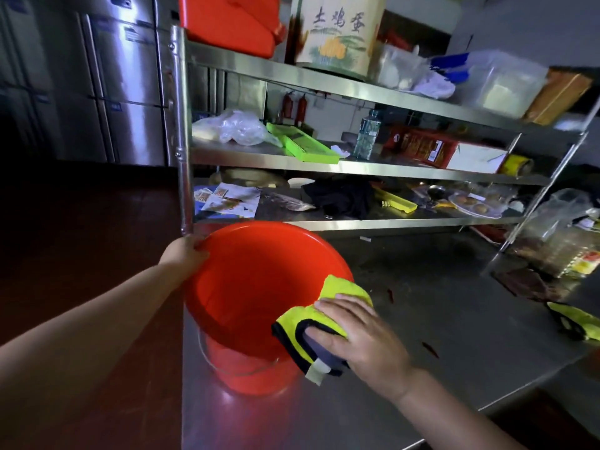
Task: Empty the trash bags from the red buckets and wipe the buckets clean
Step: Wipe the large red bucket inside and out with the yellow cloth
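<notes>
My left hand [186, 253] grasps the far rim of the red bucket [250, 287], which stands tilted at the counter [438, 319] corner. My right hand [360, 336] presses the yellow cloth [324, 311] over the near rim; a hard wipe could tip it off the edge.

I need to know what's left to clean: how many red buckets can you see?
1 for sure: the red bucket on the steel table, held by the left hand. The red container on the top shelf is cropped; others may be hidden.
</notes>
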Available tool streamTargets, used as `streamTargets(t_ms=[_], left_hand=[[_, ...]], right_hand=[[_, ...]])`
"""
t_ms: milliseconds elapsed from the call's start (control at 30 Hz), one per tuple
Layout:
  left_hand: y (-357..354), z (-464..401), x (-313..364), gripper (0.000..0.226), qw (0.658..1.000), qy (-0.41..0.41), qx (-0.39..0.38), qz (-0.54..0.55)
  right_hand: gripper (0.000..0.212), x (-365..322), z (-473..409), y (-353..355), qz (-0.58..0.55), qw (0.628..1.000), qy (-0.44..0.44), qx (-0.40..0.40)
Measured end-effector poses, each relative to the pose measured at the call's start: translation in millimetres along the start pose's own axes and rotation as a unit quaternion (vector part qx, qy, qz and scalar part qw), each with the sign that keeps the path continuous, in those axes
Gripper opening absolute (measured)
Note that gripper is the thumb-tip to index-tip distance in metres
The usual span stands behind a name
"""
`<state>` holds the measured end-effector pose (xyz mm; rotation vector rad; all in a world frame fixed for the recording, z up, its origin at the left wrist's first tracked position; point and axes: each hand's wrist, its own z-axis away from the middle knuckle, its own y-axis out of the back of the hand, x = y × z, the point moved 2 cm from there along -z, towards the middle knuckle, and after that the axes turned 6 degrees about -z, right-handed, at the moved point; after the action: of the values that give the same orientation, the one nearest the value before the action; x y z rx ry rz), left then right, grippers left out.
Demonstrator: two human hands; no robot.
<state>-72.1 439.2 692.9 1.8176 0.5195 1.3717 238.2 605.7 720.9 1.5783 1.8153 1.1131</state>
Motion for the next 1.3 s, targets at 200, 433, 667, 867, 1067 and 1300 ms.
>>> streamTargets(t_ms=[200, 433, 667, 867, 1067, 1300], left_hand=[[-22, 63, 57, 0.031, 0.983, -0.172, 0.022, -0.066], [-37, 148, 112, 0.040, 0.896, -0.067, -0.258, 0.355], [-40, 149, 114, 0.014, 0.922, -0.088, -0.085, 0.367], [-50, 140, 126, 0.015, 0.918, -0.024, -0.006, 0.395], [-61, 147, 164, 0.026, 0.921, -0.043, -0.066, 0.381], [-53, 152, 143, 0.022, 0.958, -0.134, -0.054, 0.249]], right_hand=[[0.058, 18, 0, -12, -0.122, 0.989, -0.075, 0.046], [0.048, 35, -4, -38, -0.152, 0.975, -0.027, 0.158], [0.046, 43, 13, -61, -0.096, 0.986, 0.074, 0.118], [0.069, 42, 25, -52, -0.285, 0.940, -0.110, 0.153], [0.062, 36, 4, -46, -0.340, 0.877, -0.320, 0.112], [0.012, 78, 27, -40, -0.514, 0.694, -0.441, 0.244]])
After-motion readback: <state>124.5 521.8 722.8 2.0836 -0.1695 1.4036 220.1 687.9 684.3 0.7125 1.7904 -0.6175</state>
